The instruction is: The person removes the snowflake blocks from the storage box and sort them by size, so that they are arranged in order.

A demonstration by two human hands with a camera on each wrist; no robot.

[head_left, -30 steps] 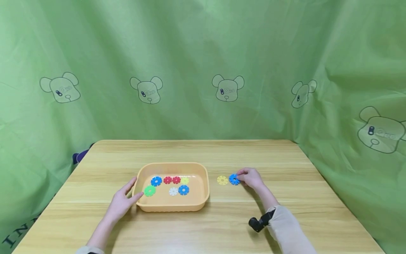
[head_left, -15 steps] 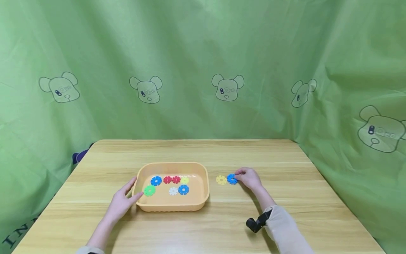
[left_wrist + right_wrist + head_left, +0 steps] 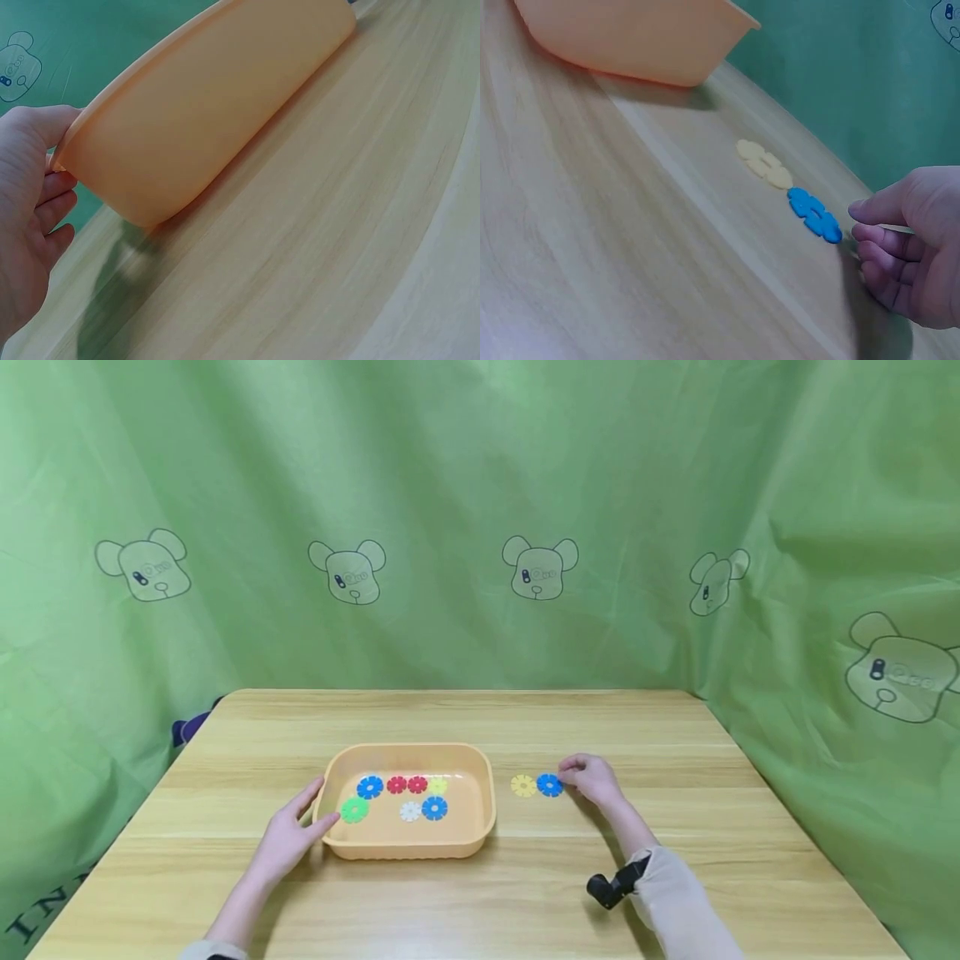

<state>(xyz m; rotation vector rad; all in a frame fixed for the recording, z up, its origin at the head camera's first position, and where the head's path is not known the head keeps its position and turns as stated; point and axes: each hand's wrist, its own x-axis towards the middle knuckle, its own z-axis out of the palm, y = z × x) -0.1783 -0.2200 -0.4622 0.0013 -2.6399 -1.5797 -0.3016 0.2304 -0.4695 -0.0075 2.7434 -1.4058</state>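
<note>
A peach plastic basin (image 3: 408, 850) stands on the table, several notched snowflake discs lying on its floor. My left hand (image 3: 287, 842) holds its left rim, thumb over the edge and fingers beneath, as the left wrist view shows. To the right of the basin, a yellow snowflake disc (image 3: 517, 787) and a blue snowflake disc (image 3: 542, 786) lie flat side by side. My right hand (image 3: 592, 781) is at the blue disc's right edge. In the right wrist view a small gap separates the thumb (image 3: 864, 211) from the blue disc, and the loosely curled fingers hold nothing.
Inside the basin lie a green disc (image 3: 348, 811), a white disc (image 3: 405, 816), two red discs, two blue discs and a pale yellow one. A green curtain (image 3: 450, 643) hangs behind the wooden table (image 3: 480, 914). A black camera (image 3: 603, 892) is strapped to the right wrist.
The blue disc has slid slightly left, close to the yellow disc, under my right fingers. My right hand has since drawn slightly back from it. The left hand and basin stay put.
</note>
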